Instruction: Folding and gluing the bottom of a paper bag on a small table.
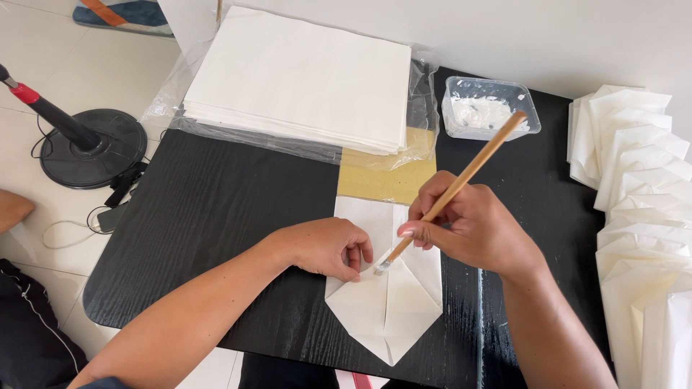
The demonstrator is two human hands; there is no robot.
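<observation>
Right now we have both hands over a folded white paper bag (389,302) that lies flat on the black table (216,216), its pointed end turned toward us. Our left hand (326,247) is curled loosely, fingers bent under, and presses down on the bag's left edge; it grips nothing, only pins the paper. Our right hand (468,227) is closed around a wooden-handled brush (454,191), pinched between thumb and fingers much like a pen. The brush slants down to the left, and its white-coated tip touches the paper just beside the left hand's fingertips, at the edge of a folded flap (whether paste already lies on the paper there we cannot quite make out).

Beyond the bag a yellow-brown card (386,176) lies on the table, partly under the bag's far end. Behind that sits a thick stack of white sheets (303,79) on clear plastic wrap (422,108), reaching to the table's far edge. To its right, near the brush's upper end, stands 1 clear plastic tub (490,108) with white paste in it. Along the right edge of the table a row of finished folded bags (641,209) overlaps like shingles. On the tiled floor to the left stands a round black fan base (94,148) with its pole.
</observation>
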